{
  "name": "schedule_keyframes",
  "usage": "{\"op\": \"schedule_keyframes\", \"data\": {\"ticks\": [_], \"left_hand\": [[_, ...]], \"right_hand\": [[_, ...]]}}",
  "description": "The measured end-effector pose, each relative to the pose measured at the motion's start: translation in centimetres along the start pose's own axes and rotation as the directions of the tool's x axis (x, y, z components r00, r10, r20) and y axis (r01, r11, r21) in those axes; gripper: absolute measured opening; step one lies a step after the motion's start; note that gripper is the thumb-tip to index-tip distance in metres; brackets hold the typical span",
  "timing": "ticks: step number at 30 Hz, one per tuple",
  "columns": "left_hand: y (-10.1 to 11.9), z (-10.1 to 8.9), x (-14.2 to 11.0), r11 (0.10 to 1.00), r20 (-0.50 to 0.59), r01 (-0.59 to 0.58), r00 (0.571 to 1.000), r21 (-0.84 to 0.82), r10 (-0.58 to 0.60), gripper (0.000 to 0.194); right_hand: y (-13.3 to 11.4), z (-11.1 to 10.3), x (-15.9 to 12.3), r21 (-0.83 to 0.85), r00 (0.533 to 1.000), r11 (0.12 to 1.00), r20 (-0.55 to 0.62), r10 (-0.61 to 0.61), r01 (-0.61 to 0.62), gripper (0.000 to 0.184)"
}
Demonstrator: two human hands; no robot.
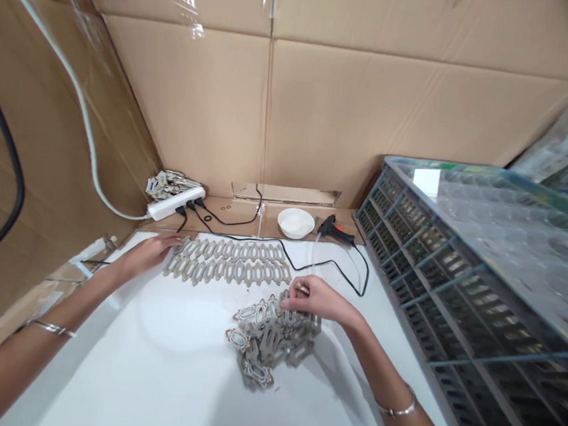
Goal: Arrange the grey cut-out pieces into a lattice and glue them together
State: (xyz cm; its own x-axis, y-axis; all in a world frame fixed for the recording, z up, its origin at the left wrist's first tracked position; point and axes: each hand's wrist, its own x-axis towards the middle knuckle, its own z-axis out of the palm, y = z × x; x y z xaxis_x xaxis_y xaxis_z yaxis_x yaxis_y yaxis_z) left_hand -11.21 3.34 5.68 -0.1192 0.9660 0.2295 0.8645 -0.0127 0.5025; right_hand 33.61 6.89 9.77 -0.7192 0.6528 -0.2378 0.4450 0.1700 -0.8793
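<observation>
Openwork metal plates (pixel 229 261) are laid in rows on a white table (pixel 148 374), a loose heap (pixel 271 346) just below (grey, scallop-edged); the row is touched by the open left hand (pixel 152 254), a small brass piece (pixel 301 288) pinched in the right hand (pixel 312 297).

I'm extending the bare left-hand grip (pixel 146 255) forward, fingers lying flat, while my curled bare right-hand grip (pixel 309 297) is pinching its fingertips together.
</observation>
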Motion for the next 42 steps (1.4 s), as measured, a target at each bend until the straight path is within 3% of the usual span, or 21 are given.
{"op": "schedule_keyframes", "data": {"ticks": [2,5,8,10,11,12,14,16,18,20,22,25,27,30,32,34,37,38,42], "left_hand": [[0.1,-0.2,0.2,0.999,0.059,-0.04,0.998,0.022,0.039,0.024],[1.4,-0.5,0.2,0.99,0.105,-0.096,0.991,0.105,0.085,0.031],[5.5,-0.3,-0.7,0.985,0.056,-0.085,0.995,0.148,0.078,0.036],[9.7,0.3,-1.9,0.998,0.06,-0.004,0.998,-0.07,0.008,0.036],[12.0,0.7,-2.7,0.971,0.156,0.072,0.987,-0.229,-0.037,0.035],[14.2,1.2,-3.5,0.912,0.323,0.157,0.946,-0.378,-0.029,0.035],[18.0,2.3,-5.0,0.738,0.599,0.377,0.799,-0.56,0.047,0.039],[20.7,3.5,-6.2,0.547,0.727,0.575,0.681,-0.608,0.092,0.045],[22.2,4.4,-6.9,0.409,0.766,0.676,0.635,-0.612,0.097,0.046],[22.8,5.0,-7.1,0.324,0.771,0.715,0.632,-0.62,0.08,0.044],[23.0,5.2,-7.2,0.294,0.762,0.718,0.645,-0.631,0.063,0.042],[22.7,5.1,-7.2,0.316,0.727,0.681,0.686,-0.661,0.042,0.04],[22.1,4.8,-7.0,0.373,0.685,0.63,0.729,-0.682,0.022,0.039],[19.5,3.9,-6.4,0.584,0.564,0.482,0.824,-0.653,-0.05,0.042],[16.6,2.8,-5.8,0.749,0.41,0.359,0.903,-0.557,-0.128,0.047],[13.0,1.6,-5.3,0.852,0.225,0.295,0.95,-0.432,-0.216,0.054],[7.3,-0.1,-5.0,0.928,-0.029,0.308,0.947,-0.21,-0.321,0.056],[5.7,-0.5,-5.0,0.93,-0.06,0.341,0.935,-0.136,-0.351,0.055],[1.9,-1.3,-5.3,0.894,0.005,0.447,0.894,0.034,-0.448,0.049]], "right_hand": [[-0.1,-0.3,0.0,0.095,0.999,0.995,-0.021,-0.029,0.031,0.034],[-0.4,-0.3,0.1,0.137,0.984,0.987,-0.167,-0.058,0.081,0.036],[-0.7,0.5,0.1,0.064,0.915,0.983,-0.381,-0.133,0.169,0.034],[-0.8,1.4,-0.1,-0.062,0.854,0.972,-0.467,-0.227,0.225,0.031],[-0.9,1.9,-0.2,-0.147,0.831,0.956,-0.472,-0.293,0.253,0.029],[-1.0,2.4,-0.4,-0.24,0.815,0.927,-0.448,-0.369,0.288,0.027],[-1.0,3.3,-0.7,-0.409,0.788,0.83,-0.328,-0.521,0.379,0.022],[-1.0,4.1,-0.9,-0.518,0.751,0.713,-0.187,-0.633,0.472,0.021],[-0.9,4.7,-1.0,-0.584,0.723,0.622,-0.084,-0.686,0.522,0.026],[-0.8,5.1,-0.9,-0.626,0.705,0.567,-0.038,-0.708,0.535,0.03],[-0.7,5.5,-0.8,-0.642,0.69,0.545,-0.034,-0.723,0.54,0.032],[-1.0,5.6,-0.6,-0.583,0.688,0.603,-0.1,-0.719,0.545,0.024],[-1.4,5.3,-0.6,-0.482,0.743,0.734,-0.222,-0.631,0.479,0.017],[-1.7,4.1,-0.5,-0.265,0.838,0.938,-0.438,-0.325,0.225,0.024],[-1.2,3.0,-0.2,-0.143,0.857,0.987,-0.497,-0.135,0.073,0.026],[-0.4,2.1,0.3,-0.074,0.86,0.997,-0.509,-0.037,-0.001,0.028],[0.8,1.5,1.1,-0.031,0.852,0.999,-0.523,0.002,-0.021,0.031],[1.2,1.4,1.4,-0.023,0.854,1.0,-0.52,-0.003,-0.01,0.032],[1.7,1.6,1.9,0.0,0.862,0.999,-0.506,-0.031,0.036,0.034]]}}
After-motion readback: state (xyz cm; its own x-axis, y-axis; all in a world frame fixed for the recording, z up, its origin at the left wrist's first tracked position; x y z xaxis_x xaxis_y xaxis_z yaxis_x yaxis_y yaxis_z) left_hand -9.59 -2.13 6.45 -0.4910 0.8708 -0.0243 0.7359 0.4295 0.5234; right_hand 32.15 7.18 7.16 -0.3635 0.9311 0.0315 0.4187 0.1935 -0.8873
